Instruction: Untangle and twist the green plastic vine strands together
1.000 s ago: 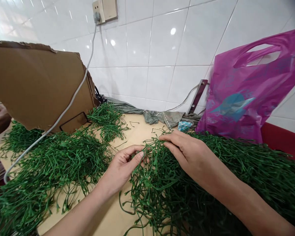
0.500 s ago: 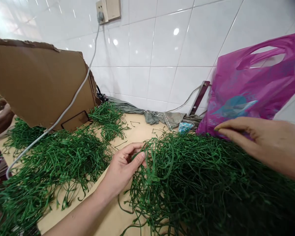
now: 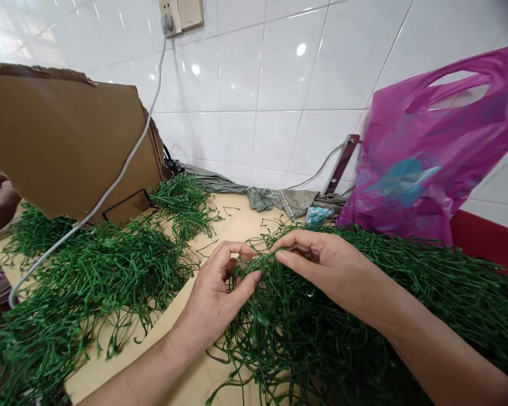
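Note:
Thin green stems with small branched tips lie in a big tangled pile in front of me; whether they are plant or plastic I cannot tell. My left hand is closed loosely around a small bunch of these green stems at the pile's left edge, thumb and fingers curled about it. My right hand has come in from the right, and its thumb and forefinger pinch the other end of the bunch. The two hands' fingertips are a short way apart, just above the pile.
A second green pile spreads at left, before an upright cardboard sheet crossed by a grey power cord. Behind stand a purple plastic bag, a clear cup with blue and white bits and a tiled wall. Another person's hand shows far left.
My right hand has moved left and down from in front of the purple bag to the stems by my left hand. My left hand stays almost in place, its bunch now lying flatter.

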A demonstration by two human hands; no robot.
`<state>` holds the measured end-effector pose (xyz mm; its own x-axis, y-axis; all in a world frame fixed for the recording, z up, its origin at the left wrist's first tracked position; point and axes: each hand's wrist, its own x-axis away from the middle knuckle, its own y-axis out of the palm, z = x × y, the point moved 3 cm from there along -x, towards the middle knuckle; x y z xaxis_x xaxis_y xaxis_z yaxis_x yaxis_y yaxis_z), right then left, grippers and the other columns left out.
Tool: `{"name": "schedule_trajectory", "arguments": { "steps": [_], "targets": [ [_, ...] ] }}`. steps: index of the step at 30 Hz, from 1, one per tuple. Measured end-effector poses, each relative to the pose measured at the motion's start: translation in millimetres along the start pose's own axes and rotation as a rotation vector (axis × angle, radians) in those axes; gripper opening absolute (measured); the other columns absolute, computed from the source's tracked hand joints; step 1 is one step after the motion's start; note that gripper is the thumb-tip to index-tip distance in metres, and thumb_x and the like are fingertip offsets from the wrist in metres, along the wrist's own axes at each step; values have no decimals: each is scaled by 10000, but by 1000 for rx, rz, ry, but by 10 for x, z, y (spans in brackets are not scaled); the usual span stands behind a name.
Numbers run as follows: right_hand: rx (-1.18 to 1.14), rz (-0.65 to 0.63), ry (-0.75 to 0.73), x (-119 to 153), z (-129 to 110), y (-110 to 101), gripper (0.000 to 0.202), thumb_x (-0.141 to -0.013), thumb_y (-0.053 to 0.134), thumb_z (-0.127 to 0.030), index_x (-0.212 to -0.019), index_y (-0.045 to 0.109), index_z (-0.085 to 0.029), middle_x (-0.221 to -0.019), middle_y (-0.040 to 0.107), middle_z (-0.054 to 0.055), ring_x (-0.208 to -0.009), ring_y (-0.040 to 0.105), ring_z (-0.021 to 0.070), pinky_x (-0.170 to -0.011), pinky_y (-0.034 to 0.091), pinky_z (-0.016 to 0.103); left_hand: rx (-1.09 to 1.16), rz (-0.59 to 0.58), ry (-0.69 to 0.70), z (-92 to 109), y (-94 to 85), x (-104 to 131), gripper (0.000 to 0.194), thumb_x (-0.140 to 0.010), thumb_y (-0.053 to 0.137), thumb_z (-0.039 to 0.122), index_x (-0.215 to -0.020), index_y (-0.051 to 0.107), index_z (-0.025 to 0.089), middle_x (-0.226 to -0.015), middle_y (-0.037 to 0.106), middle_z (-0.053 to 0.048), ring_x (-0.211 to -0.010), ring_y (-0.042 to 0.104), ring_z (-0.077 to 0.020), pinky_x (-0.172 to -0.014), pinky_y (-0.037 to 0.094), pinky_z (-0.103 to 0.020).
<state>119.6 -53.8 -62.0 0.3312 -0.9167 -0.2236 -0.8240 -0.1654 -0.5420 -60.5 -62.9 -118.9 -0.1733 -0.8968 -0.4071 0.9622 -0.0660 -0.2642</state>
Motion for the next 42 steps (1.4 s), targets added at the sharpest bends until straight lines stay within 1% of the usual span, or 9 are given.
{"name": "schedule_trajectory", "arguments": {
  "steps": [4,7,11,15,20,25,32,38,42],
  "targets": [
    [-158,47,58,-28,60,-9,163,-841,607,-339,-879,683,-200,-740,689,12,-664,616,155,-592,479,262,-126,162,86,19,-56,-23,254,-777,595,38,-949,619,224,-1112,533,-64,-1073,532,-213,-737,469,-257],
    [-119,135,14,-35,77,9,141,-828,592,-292,-875,694,-207,-794,715,31,-716,647,171,-643,509,286,-168,179,81,15,-70,-38,280,-749,579,24,-930,651,225,-1084,522,-62,-1055,532,-216,-724,465,-261],
    [250,333,-261,-6,28,17,140,-812,539,-137,-808,645,-229,-885,733,37,-857,681,200,-794,522,329,-238,90,72,23,-59,-37,266,-770,548,36,-912,678,219,-1030,557,-47,-962,546,-194,-771,446,-283],
    [629,392,-484,22,-21,39,236,-863,440,-67,-760,573,-232,-778,652,51,-810,616,224,-765,478,363,-183,-11,26,56,-72,-36,233,-804,504,71,-873,671,216,-1056,572,-45,-1058,546,-209,-912,414,-310],
    [469,357,-376,-13,27,0,125,-828,520,-117,-819,560,-235,-891,690,53,-887,636,223,-809,487,359,34,-118,-52,84,-113,-58,186,-866,429,144,-801,591,207,-994,588,-51,-1023,539,-222,-914,397,-317],
    [93,153,-183,-32,34,18,91,-847,497,-171,-830,558,-236,-860,692,23,-842,671,180,-770,514,307,107,-130,-64,88,-100,-70,212,-962,492,315,-784,533,208,-954,566,-37,-951,519,-204,-863,384,-298],
    [394,101,-234,9,-28,-12,200,-980,415,-212,-1068,595,-219,-986,724,53,-877,674,197,-790,479,318,196,-83,-93,53,-114,-66,255,-978,543,367,-791,572,197,-923,557,-18,-878,492,-166,-793,378,-265],
    [687,174,-331,33,17,-47,307,-1001,369,-207,-759,555,-235,-780,667,55,-695,587,205,-684,409,332,347,-138,-203,-57,-88,-55,322,-972,568,452,-786,559,189,-739,480,26,-709,440,-122,-684,353,-241],
    [594,207,-245,-15,-31,-122,276,-984,365,-268,-756,519,-240,-658,580,13,-590,509,175,-604,367,312,380,-194,-168,-14,-37,-48,299,-960,585,448,-811,573,189,-719,518,25,-686,463,-119,-664,365,-232]
  ]
}}
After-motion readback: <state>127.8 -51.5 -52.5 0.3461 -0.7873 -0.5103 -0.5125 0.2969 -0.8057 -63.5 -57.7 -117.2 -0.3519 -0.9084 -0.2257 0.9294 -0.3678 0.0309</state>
